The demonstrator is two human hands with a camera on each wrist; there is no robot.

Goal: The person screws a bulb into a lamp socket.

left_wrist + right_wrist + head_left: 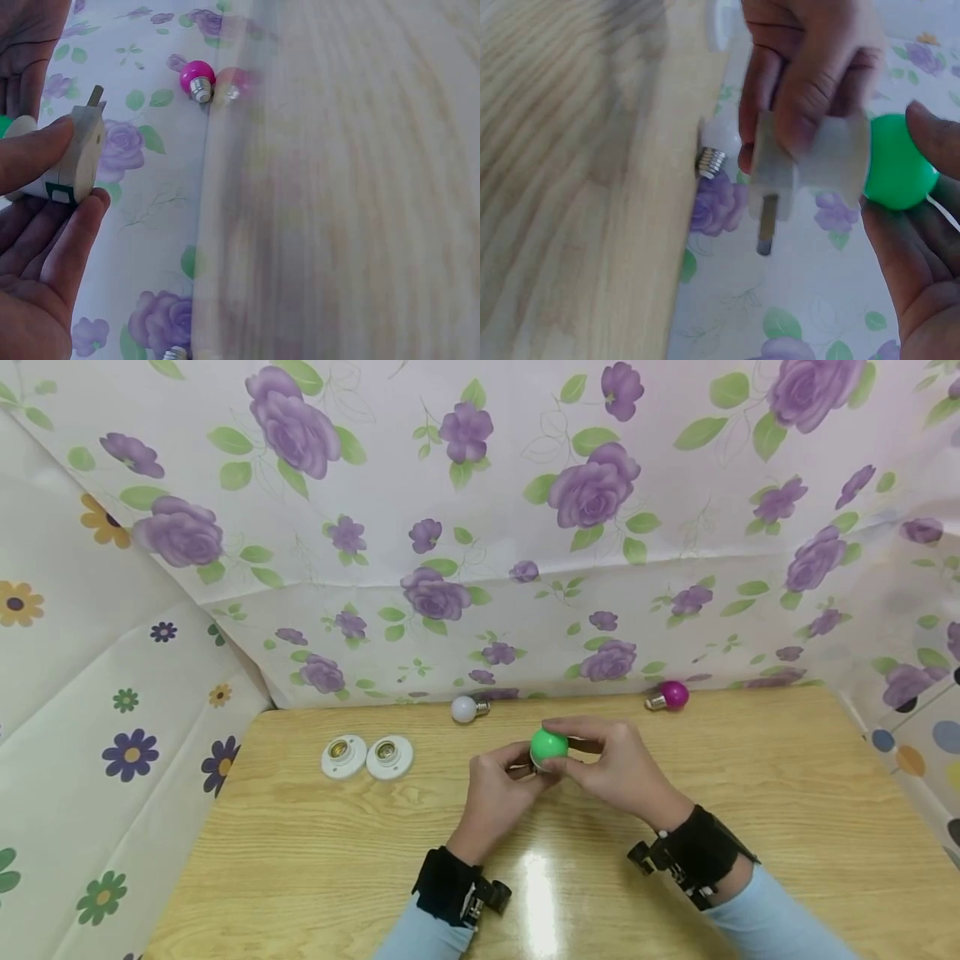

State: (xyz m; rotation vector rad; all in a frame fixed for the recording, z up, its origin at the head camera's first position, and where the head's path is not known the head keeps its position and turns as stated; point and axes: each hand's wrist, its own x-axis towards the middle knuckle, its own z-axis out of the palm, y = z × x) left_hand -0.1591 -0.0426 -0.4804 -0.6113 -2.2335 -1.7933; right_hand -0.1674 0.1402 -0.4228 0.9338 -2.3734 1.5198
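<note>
My left hand (504, 789) grips a white plug-in bulb socket (832, 157), thumb on one side and fingers on the other. A metal plug pin juts from the socket's end. The round green bulb (550, 747) sits at the socket's open end, and its base is hidden inside the white collar. My right hand (618, 770) pinches the green bulb between thumb and fingers. Both hands are together above the middle of the table. In the head view, the fingers mostly cover the socket.
On the wooden table (300, 860), two round white lamp holders (344, 756) lie side by side at the left. Along the back edge rest a white bulb (463, 709) and a magenta bulb (675, 695). Floral cloth (517, 635) hangs behind the table.
</note>
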